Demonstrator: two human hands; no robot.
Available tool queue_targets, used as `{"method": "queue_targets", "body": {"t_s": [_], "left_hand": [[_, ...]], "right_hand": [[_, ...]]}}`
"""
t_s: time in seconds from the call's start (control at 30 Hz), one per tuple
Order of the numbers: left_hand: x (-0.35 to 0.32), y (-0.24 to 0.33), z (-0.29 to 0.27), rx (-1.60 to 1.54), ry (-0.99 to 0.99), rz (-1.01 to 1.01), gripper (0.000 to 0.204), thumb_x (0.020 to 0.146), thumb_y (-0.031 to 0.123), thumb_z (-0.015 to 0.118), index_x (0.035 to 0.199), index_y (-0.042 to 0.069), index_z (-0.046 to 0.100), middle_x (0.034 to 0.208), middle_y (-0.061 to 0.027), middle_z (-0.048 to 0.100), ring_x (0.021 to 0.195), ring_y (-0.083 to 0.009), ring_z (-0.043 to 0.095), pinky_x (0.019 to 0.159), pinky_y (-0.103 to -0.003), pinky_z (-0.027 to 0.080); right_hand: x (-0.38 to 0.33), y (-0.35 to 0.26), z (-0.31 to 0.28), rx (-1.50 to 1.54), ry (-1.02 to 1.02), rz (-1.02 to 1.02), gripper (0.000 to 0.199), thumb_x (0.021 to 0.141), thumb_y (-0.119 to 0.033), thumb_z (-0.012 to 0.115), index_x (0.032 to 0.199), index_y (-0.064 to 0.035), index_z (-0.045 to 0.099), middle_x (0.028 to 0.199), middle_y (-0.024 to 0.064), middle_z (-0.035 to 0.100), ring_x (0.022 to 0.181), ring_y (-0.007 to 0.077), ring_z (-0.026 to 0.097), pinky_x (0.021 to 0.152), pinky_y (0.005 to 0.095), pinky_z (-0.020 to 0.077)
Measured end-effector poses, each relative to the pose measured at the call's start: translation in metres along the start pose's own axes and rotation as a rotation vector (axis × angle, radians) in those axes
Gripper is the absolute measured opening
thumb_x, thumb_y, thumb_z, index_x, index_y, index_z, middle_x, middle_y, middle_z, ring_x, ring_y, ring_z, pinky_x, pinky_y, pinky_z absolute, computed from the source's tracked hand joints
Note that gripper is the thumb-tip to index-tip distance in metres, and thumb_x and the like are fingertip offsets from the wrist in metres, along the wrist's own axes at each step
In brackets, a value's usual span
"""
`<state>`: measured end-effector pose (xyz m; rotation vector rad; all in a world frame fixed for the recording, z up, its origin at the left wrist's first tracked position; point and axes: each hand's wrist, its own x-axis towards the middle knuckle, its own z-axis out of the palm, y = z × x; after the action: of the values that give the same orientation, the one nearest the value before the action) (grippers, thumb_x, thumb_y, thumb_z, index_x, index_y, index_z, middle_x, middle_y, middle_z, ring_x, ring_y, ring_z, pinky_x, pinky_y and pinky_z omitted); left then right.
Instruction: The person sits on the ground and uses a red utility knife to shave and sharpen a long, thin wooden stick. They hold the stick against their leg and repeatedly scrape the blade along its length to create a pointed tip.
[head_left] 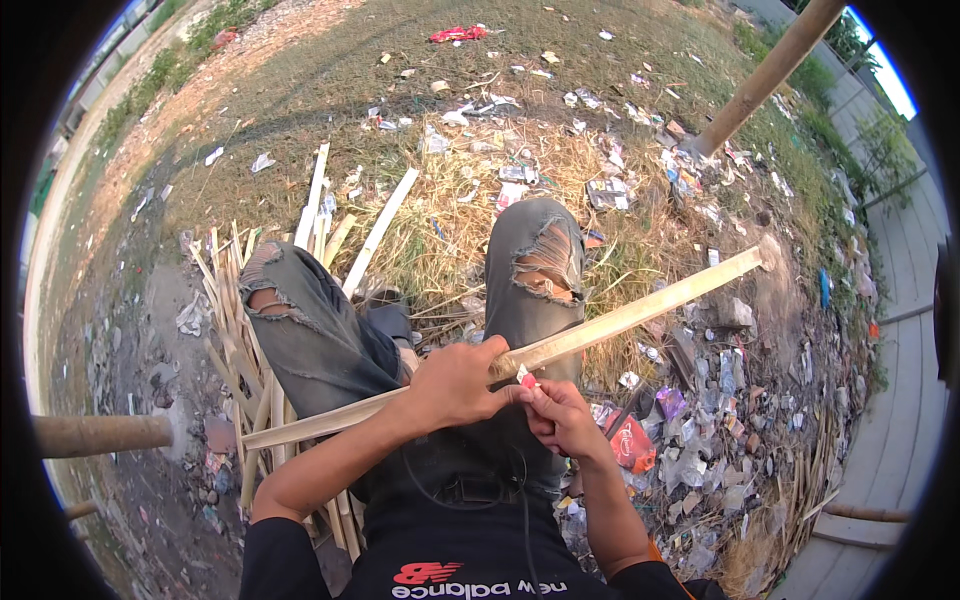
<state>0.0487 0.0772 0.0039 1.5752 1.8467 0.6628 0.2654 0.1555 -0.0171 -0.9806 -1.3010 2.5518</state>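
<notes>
A long, pale split bamboo strip [650, 305] lies slantwise across my lap, its far end up to the right and its near end low on the left. My left hand [455, 385] is closed around its middle, with the thumb reaching toward my right hand. Close beside it, below the strip, my right hand [565, 418] is closed in a pinch on a small red and white piece [527, 378]. My fingers partly cover that piece, so its kind cannot be made out. The tips of both hands nearly meet there.
A pile of bamboo strips [235, 345] lies by my left leg, and more strips [380, 232] lie ahead. Bamboo poles stand at the right [765, 80] and left [105, 436]. Litter [690, 460] and dry straw [450, 190] cover the ground. A board wall [905, 300] runs along the right.
</notes>
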Motion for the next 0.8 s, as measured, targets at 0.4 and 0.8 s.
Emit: {"method": "queue_targets", "body": {"t_s": [0.4, 0.8], "left_hand": [[0.0, 0.011, -0.002, 0.171, 0.011, -0.109, 0.06, 0.088, 0.063, 0.078, 0.107, 0.007, 0.066, 0.07, -0.0204, 0.07, 0.072, -0.0441, 0.073, 0.067, -0.055, 0.057], [0.001, 0.001, 0.005, 0.042, 0.091, 0.036, 0.068, 0.081, 0.066, 0.083, 0.11, 0.006, 0.068, 0.073, -0.0185, 0.072, 0.076, -0.0428, 0.074, 0.065, -0.052, 0.057]], "right_hand": [[0.001, 0.013, 0.03, -0.039, 0.288, -0.194, 0.032, 0.113, -0.034, 0.055, 0.095, -0.007, 0.058, 0.074, -0.0037, 0.048, 0.057, 0.0035, 0.042, 0.046, 0.02, 0.0317], [0.0, -0.004, -0.002, 0.058, -0.006, 0.042, 0.028, 0.113, -0.034, 0.054, 0.1, -0.0086, 0.057, 0.071, -0.0047, 0.043, 0.051, 0.0022, 0.035, 0.039, 0.0213, 0.0262]]}}
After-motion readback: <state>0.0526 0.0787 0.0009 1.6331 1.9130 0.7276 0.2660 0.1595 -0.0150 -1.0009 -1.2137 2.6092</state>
